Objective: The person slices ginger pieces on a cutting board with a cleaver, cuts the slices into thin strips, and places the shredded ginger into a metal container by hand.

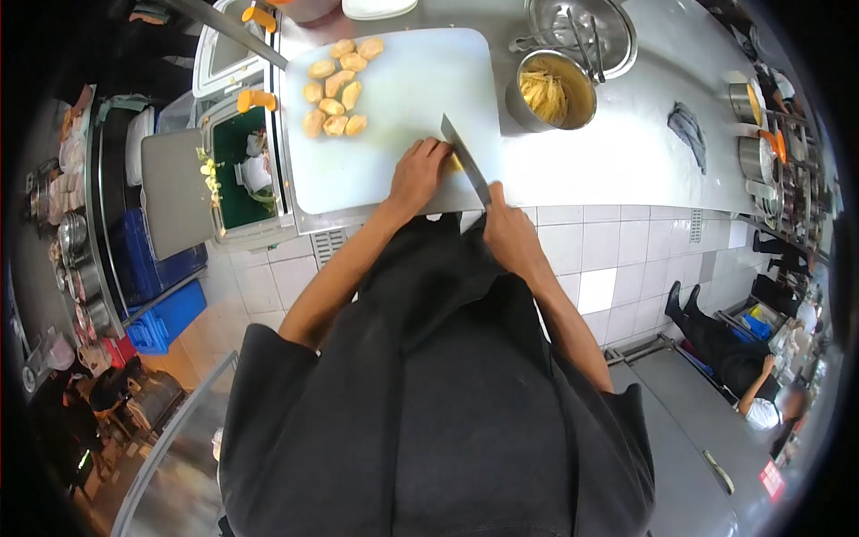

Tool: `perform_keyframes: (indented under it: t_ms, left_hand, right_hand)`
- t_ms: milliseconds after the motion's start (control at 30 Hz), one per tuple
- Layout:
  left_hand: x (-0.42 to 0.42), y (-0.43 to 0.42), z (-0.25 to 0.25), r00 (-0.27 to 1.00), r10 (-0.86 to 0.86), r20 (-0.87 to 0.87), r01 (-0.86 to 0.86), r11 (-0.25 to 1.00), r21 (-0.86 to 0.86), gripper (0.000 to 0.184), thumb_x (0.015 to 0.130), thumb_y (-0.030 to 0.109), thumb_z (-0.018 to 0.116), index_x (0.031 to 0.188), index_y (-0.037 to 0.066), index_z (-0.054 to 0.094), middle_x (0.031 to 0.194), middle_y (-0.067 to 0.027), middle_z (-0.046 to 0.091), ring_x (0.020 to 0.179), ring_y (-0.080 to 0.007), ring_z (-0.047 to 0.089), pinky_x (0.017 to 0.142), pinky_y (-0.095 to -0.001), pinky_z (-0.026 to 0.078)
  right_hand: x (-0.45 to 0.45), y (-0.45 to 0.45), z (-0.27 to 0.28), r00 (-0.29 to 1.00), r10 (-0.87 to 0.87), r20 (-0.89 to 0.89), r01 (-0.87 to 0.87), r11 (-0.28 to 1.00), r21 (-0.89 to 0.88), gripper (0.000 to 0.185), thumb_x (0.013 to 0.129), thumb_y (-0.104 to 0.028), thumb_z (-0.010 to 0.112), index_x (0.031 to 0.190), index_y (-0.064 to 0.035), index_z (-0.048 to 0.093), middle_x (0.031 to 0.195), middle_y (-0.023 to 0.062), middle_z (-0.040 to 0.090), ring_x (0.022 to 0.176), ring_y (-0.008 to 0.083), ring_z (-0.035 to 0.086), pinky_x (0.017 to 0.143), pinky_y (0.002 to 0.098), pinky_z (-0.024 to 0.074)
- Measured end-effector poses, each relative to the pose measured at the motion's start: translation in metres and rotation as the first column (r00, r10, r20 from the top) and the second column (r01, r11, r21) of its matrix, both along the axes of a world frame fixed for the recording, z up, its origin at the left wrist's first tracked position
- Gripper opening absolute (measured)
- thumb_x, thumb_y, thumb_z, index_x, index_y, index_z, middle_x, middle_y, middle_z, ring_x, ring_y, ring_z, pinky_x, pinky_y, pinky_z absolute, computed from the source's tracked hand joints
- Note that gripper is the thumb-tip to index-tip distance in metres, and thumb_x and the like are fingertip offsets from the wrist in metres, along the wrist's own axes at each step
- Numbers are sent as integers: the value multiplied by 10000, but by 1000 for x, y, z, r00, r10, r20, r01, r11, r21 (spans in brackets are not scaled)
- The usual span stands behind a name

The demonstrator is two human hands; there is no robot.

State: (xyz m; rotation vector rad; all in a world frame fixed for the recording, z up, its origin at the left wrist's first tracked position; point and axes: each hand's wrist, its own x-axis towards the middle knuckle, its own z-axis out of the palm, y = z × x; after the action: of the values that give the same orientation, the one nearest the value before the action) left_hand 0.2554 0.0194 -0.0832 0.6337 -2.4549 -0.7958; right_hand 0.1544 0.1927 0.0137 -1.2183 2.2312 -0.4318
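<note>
My right hand (512,237) is wrapped around the handle of a kitchen knife (465,159), its wide blade pointing up and left over the white cutting board (412,85). Beside the blade, my left hand (419,174) has its fingers curled down on a yellow piece (455,165), mostly hidden by the fingers and knife. Several peeled, pale-yellow pieces (338,84), perhaps potato or ginger, lie grouped at the board's upper left. To the right of the board stands a metal pot (586,106) holding thin yellow strips (542,97).
A steel bowl (617,31) with utensils stands behind the pot. A grey cloth (687,134) lies on the steel counter (617,179). Left of the board is an open green bin (228,192) with scraps on its rim. Another person (752,371) is at the far right.
</note>
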Motion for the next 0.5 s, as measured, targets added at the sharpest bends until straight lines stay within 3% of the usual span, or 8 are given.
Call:
perform_keyframes:
  t_ms: [33, 167, 233, 267, 333, 433, 467, 500]
  left_hand:
    - [-2, -2, -1, 1000, -3, 1, 3, 1000, 0, 148, 867, 5, 621, 1014, 25, 629, 983, -122, 610, 960, -346, 605, 810, -453, 528]
    - [2, 5, -6, 1000, -5, -2, 5, 1000, -11, 128, 882, 8, 618, 1009, 26, 628, 984, -127, 611, 946, -349, 605, 815, -453, 520]
    - [2, -2, -11, 1000, 1, -6, -1, 999, -34, 119, 885, 5, 615, 1001, 26, 629, 984, -128, 610, 941, -349, 603, 821, -453, 513]
    - [5, -1, -15, 999, -28, -47, 26, 999, -30, 133, 886, 4, 612, 1017, 23, 601, 980, -135, 601, 934, -353, 598, 827, -454, 499]
    - [2, -6, -13, 993, -66, -93, 63, 997, -36, 152, 886, 3, 609, 1033, 19, 573, 976, -142, 592, 926, -357, 592, 832, -455, 486]
    - [6, -1, -13, 989, -72, -132, 76, 997, 24, 212, 886, 34, 615, 1056, 11, 489, 984, -163, 565, 922, -381, 562, 836, -470, 447]
    - [6, 0, -14, 994, -77, -74, 77, 997, 0, 246, 874, 64, 629, 1049, 20, 463, 1008, -163, 563, 930, -376, 554, 826, -469, 438]
    - [6, 0, -14, 997, -79, -17, 79, 997, -23, 283, 862, 95, 644, 1042, 30, 436, 1033, -163, 561, 937, -371, 547, 815, -469, 429]
  right_hand:
    - [2, 4, 5, 1000, 6, -12, -6, 999, 38, 276, 863, 59, 484, 1109, 11, 368, 685, 309, 621, 687, 525, 631, 599, 600, 486]
    - [3, 13, -27, 1000, 16, 15, -15, 999, -45, 271, 860, 66, 484, 1099, 5, 371, 691, 307, 626, 689, 511, 640, 592, 591, 491]
    - [2, 9, -32, 998, 11, 58, -9, 999, -34, 227, 1010, -107, 474, 1169, -41, 325, 678, 336, 614, 686, 557, 614, 616, 655, 468]
    - [4, 10, -33, 998, 5, 60, -3, 999, -38, 227, 1010, -107, 474, 1169, -41, 325, 678, 336, 614, 686, 557, 614, 616, 655, 468]
    - [3, 8, -33, 1000, 11, -16, -11, 1000, -8, 308, 848, 65, 508, 1109, -5, 361, 717, 296, 644, 708, 493, 652, 606, 589, 499]
    - [6, 7, -29, 1000, -6, -25, 6, 1000, 22, 299, 854, 55, 510, 1104, -8, 359, 730, 294, 651, 720, 500, 654, 624, 599, 500]
    - [4, 8, -31, 1000, -5, -29, 6, 1000, 19, 299, 854, 55, 510, 1104, -8, 359, 730, 294, 651, 720, 500, 654, 624, 599, 500]
    - [4, 9, -33, 1000, -15, -1, 15, 1000, 7, 237, 935, -34, 491, 1129, -40, 354, 722, 313, 641, 725, 526, 640, 638, 625, 486]
